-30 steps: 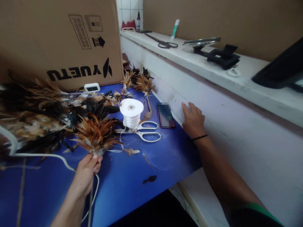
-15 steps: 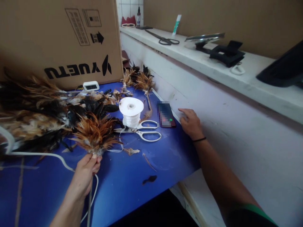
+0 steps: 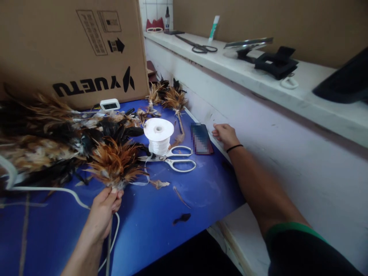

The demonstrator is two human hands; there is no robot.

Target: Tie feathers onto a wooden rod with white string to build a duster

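Observation:
My left hand (image 3: 103, 211) is closed round the base of a brown and black feather bundle (image 3: 115, 163) on a thin stick, low on the blue table (image 3: 161, 218). My right hand (image 3: 224, 134) rests at the table's right edge with its fingers curled, just right of a dark phone (image 3: 201, 138); nothing shows in it. Between the hands lie white-handled scissors (image 3: 175, 159) and a spool of white ribbon (image 3: 159, 135). A big pile of dark and tan feathers (image 3: 43, 138) fills the left side.
A large cardboard box (image 3: 71, 50) stands at the back of the table. A white wall ledge (image 3: 258, 76) on the right carries black scissors (image 3: 198, 46), a glue tube (image 3: 213, 27) and black devices. A white cord (image 3: 57, 191) crosses the table.
My right hand pulled back from the white wall, then moved up beside the phone and curled its fingers. The left hand kept holding the feather bundle in place.

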